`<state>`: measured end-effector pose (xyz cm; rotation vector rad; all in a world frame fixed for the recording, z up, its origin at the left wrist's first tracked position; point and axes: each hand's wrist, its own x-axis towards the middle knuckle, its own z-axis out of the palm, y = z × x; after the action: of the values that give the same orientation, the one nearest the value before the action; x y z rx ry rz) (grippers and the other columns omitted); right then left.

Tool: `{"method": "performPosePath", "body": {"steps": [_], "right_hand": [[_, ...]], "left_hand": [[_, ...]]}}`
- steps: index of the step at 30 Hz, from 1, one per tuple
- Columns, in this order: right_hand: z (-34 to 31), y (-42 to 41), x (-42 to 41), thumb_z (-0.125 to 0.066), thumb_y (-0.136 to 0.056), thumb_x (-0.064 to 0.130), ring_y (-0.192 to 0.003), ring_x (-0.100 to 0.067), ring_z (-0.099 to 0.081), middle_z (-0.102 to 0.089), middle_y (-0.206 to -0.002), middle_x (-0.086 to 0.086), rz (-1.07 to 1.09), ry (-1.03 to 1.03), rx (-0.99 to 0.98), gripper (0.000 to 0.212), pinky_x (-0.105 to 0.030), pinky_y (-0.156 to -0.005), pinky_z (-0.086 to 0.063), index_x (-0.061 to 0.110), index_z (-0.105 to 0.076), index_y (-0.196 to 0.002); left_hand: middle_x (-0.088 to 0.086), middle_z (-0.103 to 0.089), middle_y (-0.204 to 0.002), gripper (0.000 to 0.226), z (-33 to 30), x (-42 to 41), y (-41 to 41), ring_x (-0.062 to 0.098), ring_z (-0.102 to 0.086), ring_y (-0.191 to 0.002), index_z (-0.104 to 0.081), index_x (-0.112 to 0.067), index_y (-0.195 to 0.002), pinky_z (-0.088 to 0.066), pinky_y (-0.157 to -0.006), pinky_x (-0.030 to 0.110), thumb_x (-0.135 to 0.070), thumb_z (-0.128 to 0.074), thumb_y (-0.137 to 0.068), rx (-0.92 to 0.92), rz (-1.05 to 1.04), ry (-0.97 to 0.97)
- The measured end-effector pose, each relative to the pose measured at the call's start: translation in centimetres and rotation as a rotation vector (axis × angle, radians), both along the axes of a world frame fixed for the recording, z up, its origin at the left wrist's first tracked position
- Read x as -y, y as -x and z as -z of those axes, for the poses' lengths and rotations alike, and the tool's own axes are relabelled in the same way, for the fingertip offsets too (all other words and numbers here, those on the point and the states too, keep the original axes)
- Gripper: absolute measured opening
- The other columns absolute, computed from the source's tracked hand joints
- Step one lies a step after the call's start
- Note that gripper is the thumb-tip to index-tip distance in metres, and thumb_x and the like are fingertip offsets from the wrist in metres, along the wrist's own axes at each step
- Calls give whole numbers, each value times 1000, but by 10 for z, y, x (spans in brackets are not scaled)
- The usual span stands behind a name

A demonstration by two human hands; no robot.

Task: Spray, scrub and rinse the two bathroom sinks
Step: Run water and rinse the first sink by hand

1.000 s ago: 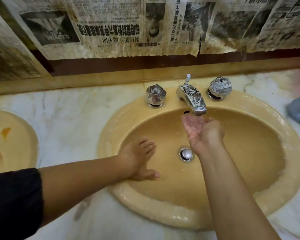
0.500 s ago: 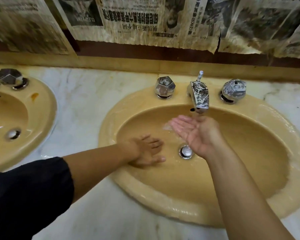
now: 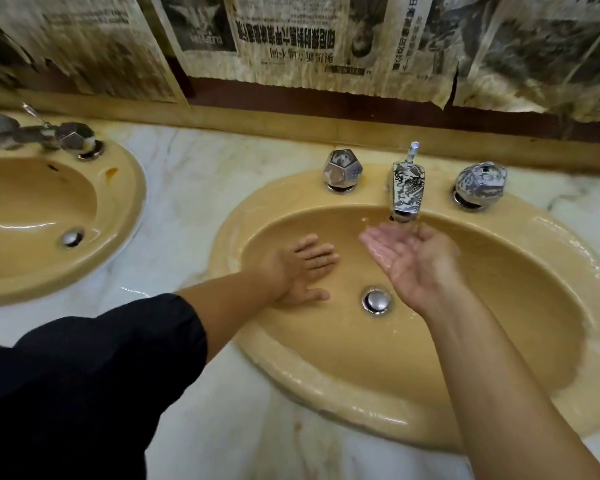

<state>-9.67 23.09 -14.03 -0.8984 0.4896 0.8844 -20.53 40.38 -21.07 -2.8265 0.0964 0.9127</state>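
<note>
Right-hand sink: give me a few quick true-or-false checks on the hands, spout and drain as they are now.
1. The right hand is cupped palm up under the spout. True.
2. The left hand grips a sponge. False: it lies flat on the basin wall of the right sink, holding nothing.
3. The drain stopper lies between the two hands. True.
4. The right hand is turning a faucet knob. False: neither hand touches a knob.

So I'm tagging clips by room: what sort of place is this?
Most likely a bathroom: two yellow sinks set in a marble counter, each with a chrome faucet.
</note>
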Motion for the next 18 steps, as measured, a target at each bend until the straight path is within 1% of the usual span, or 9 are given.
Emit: {"method": "performPosePath", "body": {"steps": [2,5,6,8,10,11,15,17,18], "right_hand": [[-5,5,-4,-20,-110,30,-112,-43,-63,-61,-122,-33,-52,-18,-9,55,-48,-102,-50,-12,-49,-128],[-13,7,-13,-22,-109,17,-116,-42,-59,-50,-134,-30,261,-57,-2,42,-52,-102,-50,-2,-34,-144],[-13,11,-18,-22,-109,16,-115,-40,-59,-51,-135,-30,250,-58,10,39,-50,-103,-49,-5,-41,-135],[-2,29,-27,-24,-110,24,-110,-37,-64,-58,-128,-32,-76,-52,25,45,-43,-98,-53,-8,-56,-113],[7,39,-22,-24,-109,35,-105,-39,-67,-63,-120,-33,-382,16,28,58,-41,-86,-57,-11,-58,-115],[9,34,-15,-24,-109,35,-104,-39,-67,-63,-119,-34,-395,56,23,58,-41,-84,-58,-12,-57,-116],[19,-2,13,-22,-108,21,-102,-41,-65,-57,-124,-32,3,-11,31,46,-43,-86,-59,-7,-39,-140],[19,-3,11,-21,-108,24,-106,-43,-65,-58,-123,-33,-76,-68,-11,50,-43,-89,-58,-11,-41,-137],[15,1,8,-21,-108,27,-108,-43,-64,-59,-124,-34,-132,-47,-37,53,-42,-90,-57,-14,-46,-132]], "left_hand": [[-4,12,-167,73,6,16,9,9,16,-152,5,-20,-160,13,-123,40,-62,-4,-102,-161,-177,122],[-8,10,-167,75,-1,28,22,11,8,-153,3,-26,-160,4,-125,42,-68,-2,-98,-358,-398,228],[-10,8,-167,77,-7,26,26,13,5,-154,1,-30,-160,2,-125,45,-72,-1,-95,-413,-448,229],[-11,0,-168,72,-27,24,30,17,-2,-155,-5,-35,-160,-3,-124,47,-70,-2,-97,-473,-463,214],[-7,-10,-168,65,-40,20,27,20,-10,-154,-14,-34,-159,-7,-124,45,-63,-8,-102,-391,-431,141],[-5,-11,-167,63,-38,15,23,18,-11,-154,-16,-33,-159,-6,-125,42,-60,-10,-103,-312,-382,89],[-11,8,-166,63,-4,5,14,10,10,-153,-2,-28,-160,9,-124,38,-56,-9,-104,-50,-103,-121],[-8,13,-166,64,11,24,15,16,16,-153,2,-27,-160,12,-123,41,-55,-9,-104,-27,-152,-37],[-7,13,-167,64,14,37,15,19,15,-153,2,-29,-160,12,-122,42,-57,-10,-104,-100,-258,105]]}}
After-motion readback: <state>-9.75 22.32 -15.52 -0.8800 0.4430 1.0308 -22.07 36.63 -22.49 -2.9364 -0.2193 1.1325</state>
